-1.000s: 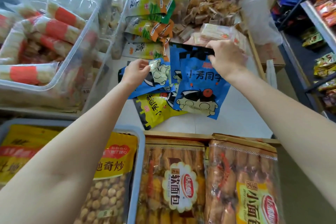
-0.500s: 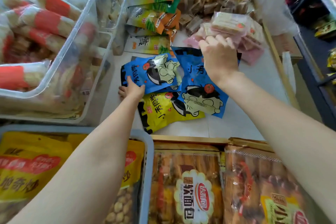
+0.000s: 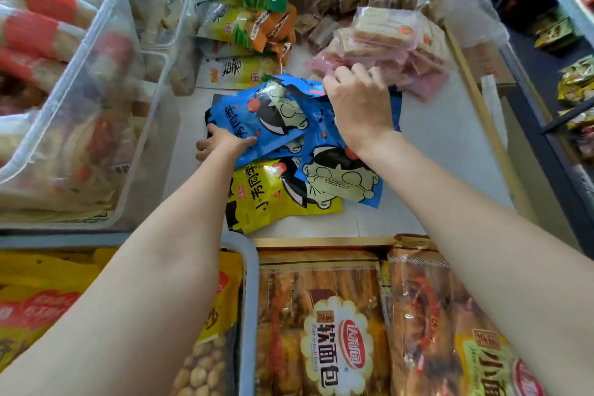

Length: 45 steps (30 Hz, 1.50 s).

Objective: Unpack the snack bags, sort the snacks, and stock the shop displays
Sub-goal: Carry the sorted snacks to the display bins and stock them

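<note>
Blue foil packets (image 3: 257, 112) printed with a round-faced cartoon boy and the characters 小芳同学 lie fanned on the white display surface (image 3: 450, 151), and both hands are on them. A yellow packet (image 3: 273, 199) of the same brand, its writing running sideways, lies partly under the blue ones, on the near side of both sets of fingers.

Reaching forward with the forearm extended, the left hand (image 3: 221, 143) takes the near-left edge of the topmost blue packet; its fingers curl under that edge with the thumb side on top, so it grips the packet. The right hand (image 3: 360, 103) comes in from the right, wrist bent, knuckles up, with its fingers curled down over the far edge of another blue packet (image 3: 340, 177). Just beyond those fingertips sits a heap of pink-wrapped wafer packs (image 3: 392, 42); whether the fingertips touch it cannot be told.

Beyond the left fingers stand green-and-orange snack bags (image 3: 244, 22) with black brush lettering too blurred to read. To the left of them are clear plastic bins (image 3: 106, 80) holding red-banded rolls. Nearest the camera, under the forearms, lie long bread packs (image 3: 334, 331) labelled 软面包, with a neighbouring pack (image 3: 482, 360) reading 小面包, and a grey tray (image 3: 250, 299) of yellow bags (image 3: 35, 296).
</note>
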{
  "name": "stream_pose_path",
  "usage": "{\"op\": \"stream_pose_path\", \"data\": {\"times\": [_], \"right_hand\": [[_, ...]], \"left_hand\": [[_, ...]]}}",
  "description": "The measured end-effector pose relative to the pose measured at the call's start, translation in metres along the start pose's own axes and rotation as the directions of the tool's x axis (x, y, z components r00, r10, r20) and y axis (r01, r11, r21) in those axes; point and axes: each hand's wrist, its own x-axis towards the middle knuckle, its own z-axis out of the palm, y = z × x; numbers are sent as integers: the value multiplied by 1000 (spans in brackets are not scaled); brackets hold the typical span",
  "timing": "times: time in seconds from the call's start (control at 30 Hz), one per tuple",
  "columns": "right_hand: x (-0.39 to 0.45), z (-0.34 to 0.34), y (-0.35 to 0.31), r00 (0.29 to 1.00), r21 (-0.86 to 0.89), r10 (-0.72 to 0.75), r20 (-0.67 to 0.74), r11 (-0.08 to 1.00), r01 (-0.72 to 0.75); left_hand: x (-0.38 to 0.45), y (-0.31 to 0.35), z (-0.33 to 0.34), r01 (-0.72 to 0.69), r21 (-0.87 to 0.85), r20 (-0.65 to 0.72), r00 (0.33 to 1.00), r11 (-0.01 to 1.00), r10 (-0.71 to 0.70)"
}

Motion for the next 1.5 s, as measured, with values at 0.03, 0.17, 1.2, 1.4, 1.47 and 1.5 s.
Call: {"op": "stream_pose_path", "data": {"times": [0.03,0.17,1.2,1.4,1.47,1.5], "right_hand": [[-1,2,1,1000,9,-15,-1,1000,15],[-2,-1,5,999,122,-10,-32,992,14],[-27,-51,57,994,70,54,92,996,-61],[-23,-122,79,980,199,-195,-39,960,199],[-22,-147,82,965,257,-261,-9,932,254],[-22,-159,83,953,287,-302,-10,912,292]], "left_hand": [[1,-1,-1,3,-24,-1,1000,1000,-3],[-5,-13,-5,30,112,-93,996,993,-20],[-100,25,-29,-522,-161,-396,812,838,430],[-178,59,-94,-764,-5,-365,603,646,710],[-207,58,-110,-806,37,-281,558,590,781],[-220,54,-117,-815,41,-245,552,577,797]]}}
